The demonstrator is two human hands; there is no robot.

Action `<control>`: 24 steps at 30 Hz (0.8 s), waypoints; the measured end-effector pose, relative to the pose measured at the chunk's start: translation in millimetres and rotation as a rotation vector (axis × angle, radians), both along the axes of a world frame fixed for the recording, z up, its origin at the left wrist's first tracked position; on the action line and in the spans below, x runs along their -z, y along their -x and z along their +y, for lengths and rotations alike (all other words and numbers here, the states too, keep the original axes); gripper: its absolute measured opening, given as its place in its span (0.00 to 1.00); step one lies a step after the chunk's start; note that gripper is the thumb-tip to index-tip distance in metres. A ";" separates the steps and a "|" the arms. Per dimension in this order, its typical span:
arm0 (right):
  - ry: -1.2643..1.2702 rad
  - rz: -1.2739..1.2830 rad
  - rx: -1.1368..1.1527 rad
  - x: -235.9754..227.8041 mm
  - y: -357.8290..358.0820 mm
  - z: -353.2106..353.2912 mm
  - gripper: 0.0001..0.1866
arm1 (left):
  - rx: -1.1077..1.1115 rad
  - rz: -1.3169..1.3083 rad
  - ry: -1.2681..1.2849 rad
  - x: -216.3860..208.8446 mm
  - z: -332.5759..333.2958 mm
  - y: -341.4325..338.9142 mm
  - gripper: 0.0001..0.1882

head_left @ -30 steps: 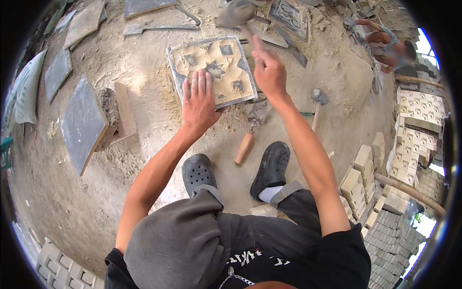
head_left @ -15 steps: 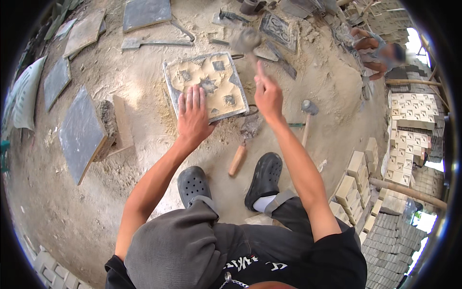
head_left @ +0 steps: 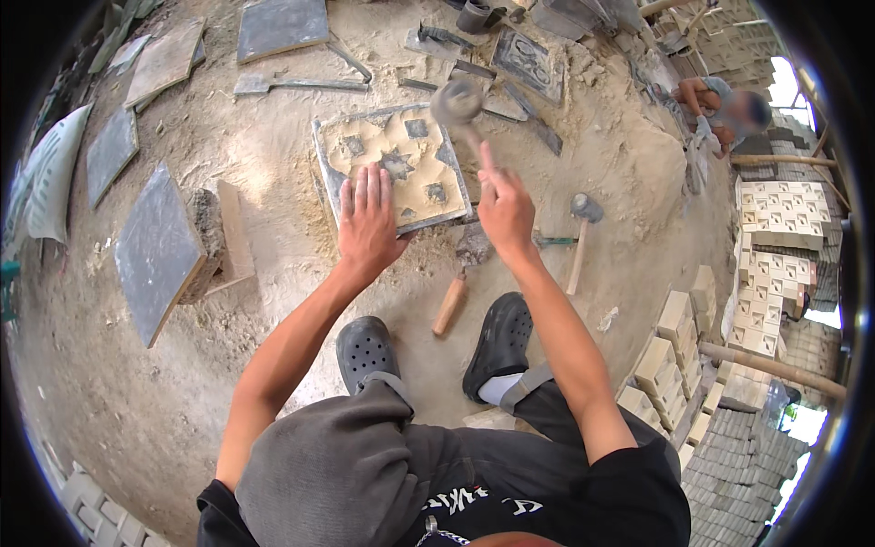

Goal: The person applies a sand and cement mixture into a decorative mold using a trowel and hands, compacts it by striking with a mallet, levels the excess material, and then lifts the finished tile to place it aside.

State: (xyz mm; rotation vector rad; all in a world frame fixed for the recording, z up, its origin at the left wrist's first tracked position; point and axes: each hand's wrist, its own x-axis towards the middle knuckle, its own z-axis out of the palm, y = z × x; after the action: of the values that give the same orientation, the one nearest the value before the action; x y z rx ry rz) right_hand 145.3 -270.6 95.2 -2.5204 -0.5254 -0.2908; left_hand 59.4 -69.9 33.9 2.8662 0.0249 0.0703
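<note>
We stand on dusty, bare ground [head_left: 137, 415] strewn with tan powder, dark slabs [head_left: 159, 246] lying to the left. Along the right, pale blocks [head_left: 665, 357] are stacked near bamboo poles [head_left: 775, 369], and a co-worker [head_left: 706, 98] crouches farther off. The square frame [head_left: 437, 220], its tan filling patterned, sits on the ground ahead of our feet. Our left hand [head_left: 367, 223] lies open, fingers flat across it, gripping nothing; our right hand [head_left: 505, 210] closes around a blurred mallet [head_left: 457, 103], index finger extended. White lettering [head_left: 456, 500] marks our black shirt [head_left: 602, 501], partly hidden.
</note>
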 end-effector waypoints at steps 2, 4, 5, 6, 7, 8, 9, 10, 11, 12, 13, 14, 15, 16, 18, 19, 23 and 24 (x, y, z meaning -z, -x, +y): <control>0.235 0.135 0.035 -7.7 -1.0 1.7 0.26 | -0.002 0.003 -0.017 1.4 2.9 3.0 0.61; 0.179 0.099 0.039 -14.9 -3.6 4.0 0.28 | 0.000 -0.005 0.023 2.0 1.7 7.3 0.61; 0.105 0.080 0.044 -12.5 4.7 1.6 0.27 | -0.001 -0.009 0.042 2.3 1.7 8.5 0.61; 0.096 0.080 0.015 -4.1 7.9 0.5 0.27 | -0.003 -0.021 0.024 3.2 3.3 7.0 0.61; 0.092 0.084 -0.011 2.2 13.6 -0.7 0.27 | -0.002 -0.028 0.012 3.1 2.9 5.0 0.61; 0.089 0.089 -0.038 7.7 17.3 -2.1 0.27 | -0.002 -0.035 -0.001 3.0 2.1 3.8 0.61; 0.185 0.154 0.001 13.6 17.6 -2.2 0.27 | -0.004 -0.033 0.010 2.7 0.5 4.2 0.61; 0.172 0.165 -0.001 8.1 21.5 1.0 0.27 | -0.004 -0.028 0.016 2.9 1.2 6.2 0.61; 0.154 0.166 -0.006 -2.4 20.8 8.1 0.28 | -0.009 -0.033 0.016 2.4 4.5 3.8 0.61; 0.135 0.167 -0.013 -6.9 19.7 13.7 0.28 | -0.004 -0.040 0.018 2.0 7.7 2.0 0.61; 0.148 0.164 -0.016 -2.0 22.5 12.4 0.28 | 0.004 -0.040 0.028 1.3 6.4 3.9 0.61; 0.160 0.161 -0.019 5.8 25.7 10.6 0.28 | 0.012 -0.039 0.038 0.7 5.0 5.5 0.61; 0.173 0.158 -0.023 11.5 28.2 8.7 0.28 | 0.016 -0.029 0.032 0.6 3.6 6.0 0.60; 0.200 0.198 0.010 6.3 26.8 9.8 0.28 | 0.011 -0.020 0.017 1.4 3.3 7.8 0.61; 0.254 0.265 0.083 -11.1 16.4 13.4 0.28 | 0.009 -0.017 -0.014 2.4 5.7 6.9 0.61; 0.156 0.147 0.058 -6.4 21.7 5.9 0.28 | 0.017 -0.021 -0.012 2.9 4.4 2.5 0.61; 0.153 0.170 0.000 6.2 39.7 -5.5 0.30 | 0.005 -0.013 -0.031 3.4 3.9 4.2 0.61; 0.165 0.175 -0.009 1.7 41.2 -5.0 0.30 | 0.004 -0.016 -0.039 2.5 4.2 5.4 0.61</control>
State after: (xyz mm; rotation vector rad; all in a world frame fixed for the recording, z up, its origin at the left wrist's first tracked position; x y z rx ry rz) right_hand 104.1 -275.6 93.5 -2.6695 -0.5090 -0.0228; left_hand 54.0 -65.7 31.4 2.9041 0.0144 0.0933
